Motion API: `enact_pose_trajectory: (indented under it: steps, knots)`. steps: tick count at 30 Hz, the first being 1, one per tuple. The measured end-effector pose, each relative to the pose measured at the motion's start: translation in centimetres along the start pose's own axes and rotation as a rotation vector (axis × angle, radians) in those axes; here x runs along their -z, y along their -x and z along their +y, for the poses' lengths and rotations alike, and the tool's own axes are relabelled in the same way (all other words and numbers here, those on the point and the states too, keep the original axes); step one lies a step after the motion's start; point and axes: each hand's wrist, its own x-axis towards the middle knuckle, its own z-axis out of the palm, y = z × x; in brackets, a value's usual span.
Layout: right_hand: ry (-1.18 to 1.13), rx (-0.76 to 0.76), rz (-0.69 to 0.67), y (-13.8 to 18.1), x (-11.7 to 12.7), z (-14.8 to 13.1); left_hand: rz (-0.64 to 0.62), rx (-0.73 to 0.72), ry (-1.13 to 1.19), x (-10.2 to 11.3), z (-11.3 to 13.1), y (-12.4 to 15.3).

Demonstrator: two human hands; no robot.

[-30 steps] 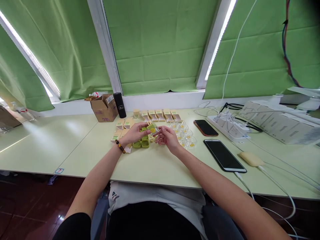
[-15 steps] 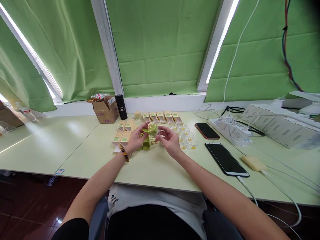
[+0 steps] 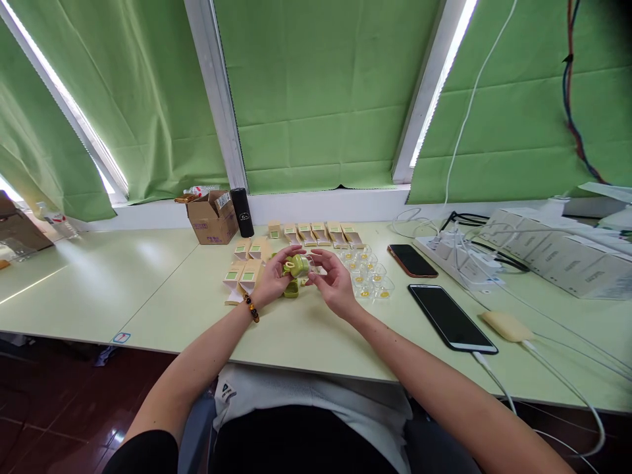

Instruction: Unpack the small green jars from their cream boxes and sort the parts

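Note:
My left hand, with a bead bracelet on the wrist, and my right hand together grip a small green case with a clear cover, held just above the table. Under the hands lie more green cases. To the left are small tan boxes with green labels. A row of the same boxes stands behind. Several clear cups with yellow contents sit to the right of my right hand.
A pale green table runs under green blinds. A cardboard box and a black flask stand at the back. Two phones, a power strip with cables, a beige pad and white cartons lie to the right.
Both hands have drawn slightly nearer to me and turned the green case between them. The view has shifted a little; the other things lie as before.

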Motion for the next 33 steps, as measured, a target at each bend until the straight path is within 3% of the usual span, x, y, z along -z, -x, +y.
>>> enact_pose_trajectory:
  steps: [3,8,17,20,24,33]
  knots:
    - [-0.259,-0.162,-0.062,-0.6,0.4,0.7,0.025,-0.01,-0.093,0.1,-0.2,0.1]
    - [-0.439,-0.319,-0.131,-0.9,0.8,1.5,0.058,-0.002,-0.18,-0.4,-0.3,0.2]
    - [-0.421,-0.285,-0.084,-0.8,0.6,0.5,0.21,-0.001,-0.351,-1.0,-0.6,0.4]
    - [-0.403,-0.275,-0.05,-0.8,0.5,0.1,0.233,0.008,-0.366,-0.8,-0.8,0.3]
    - [-0.333,-0.279,-0.024,-0.8,0.5,0.7,0.175,0.011,-0.413,-0.5,-0.3,0.3]
    - [0.179,-0.036,0.016,-0.6,0.6,1.3,0.222,-0.13,-0.45,-0.1,0.6,0.1]
